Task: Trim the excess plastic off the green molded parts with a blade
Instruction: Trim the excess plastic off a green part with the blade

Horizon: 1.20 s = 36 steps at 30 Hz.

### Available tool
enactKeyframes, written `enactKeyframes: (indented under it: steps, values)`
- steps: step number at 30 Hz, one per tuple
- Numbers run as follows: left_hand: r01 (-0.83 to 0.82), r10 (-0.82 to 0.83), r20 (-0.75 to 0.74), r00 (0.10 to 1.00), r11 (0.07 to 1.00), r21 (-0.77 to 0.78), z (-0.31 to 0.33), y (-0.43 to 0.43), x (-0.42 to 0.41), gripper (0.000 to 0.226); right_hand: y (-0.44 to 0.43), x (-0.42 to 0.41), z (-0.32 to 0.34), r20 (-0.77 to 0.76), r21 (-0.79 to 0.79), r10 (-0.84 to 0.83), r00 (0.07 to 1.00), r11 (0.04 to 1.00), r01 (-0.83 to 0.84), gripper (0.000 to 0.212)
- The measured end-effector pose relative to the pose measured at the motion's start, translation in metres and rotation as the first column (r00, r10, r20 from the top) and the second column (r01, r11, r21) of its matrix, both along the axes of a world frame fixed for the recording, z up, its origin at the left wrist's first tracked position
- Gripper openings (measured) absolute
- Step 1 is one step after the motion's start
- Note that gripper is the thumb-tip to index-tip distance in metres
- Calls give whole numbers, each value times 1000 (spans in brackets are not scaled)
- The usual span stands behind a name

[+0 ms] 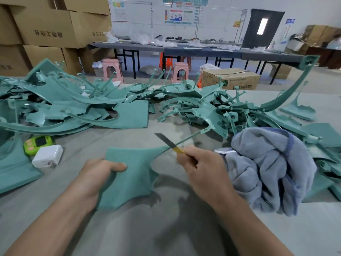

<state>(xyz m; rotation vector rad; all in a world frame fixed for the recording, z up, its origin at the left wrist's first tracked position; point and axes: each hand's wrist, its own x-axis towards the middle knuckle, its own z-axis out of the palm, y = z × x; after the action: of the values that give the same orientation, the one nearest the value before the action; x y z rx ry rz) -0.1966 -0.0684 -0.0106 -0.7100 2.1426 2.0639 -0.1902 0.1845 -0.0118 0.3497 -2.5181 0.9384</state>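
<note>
Just left of the grey towel (273, 169), the left hand (99, 174) gripped a flat green molded part (132, 178) by its near-left edge, thumb curled over the top face. The right hand (201, 163), closer to the towel, was closed round a yellow-handled blade (164, 140). Its steel lay across the part's thin stem (191, 136) where the plate narrows. Trimming looked under way on this 1 piece. The next move likely called for a firm stroke away from the left thumb, with the part held steady. Motion blur made it hard to say whether the edge was biting yet. Beyond the towel lay the heap of green parts (129, 115). The table (166, 233) on the near side of the towel offered open room for both forearms.
</note>
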Motion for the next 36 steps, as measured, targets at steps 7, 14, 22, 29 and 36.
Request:
enactKeyframes:
  steps: [7,14,22,29,36]
  values:
    - [123,-118,109,987,992,-40,-2,-1,-4,14,7,-12,-4,99,160,-430,898,897,412,34]
    - [123,-117,118,986,991,-43,-2,2,-4,11,-11,-1,-6,238,333,-161,958,940,75,29]
    - [116,-109,102,989,991,-65,-2,4,-3,9,-11,5,-4,251,229,-141,958,970,83,29]
    - [117,-111,78,991,991,-67,-2,5,-4,10,2,0,2,192,114,-227,955,971,208,31]
    - [105,-101,61,993,992,-67,-3,6,-3,10,8,-8,-2,101,199,-509,855,852,483,35]
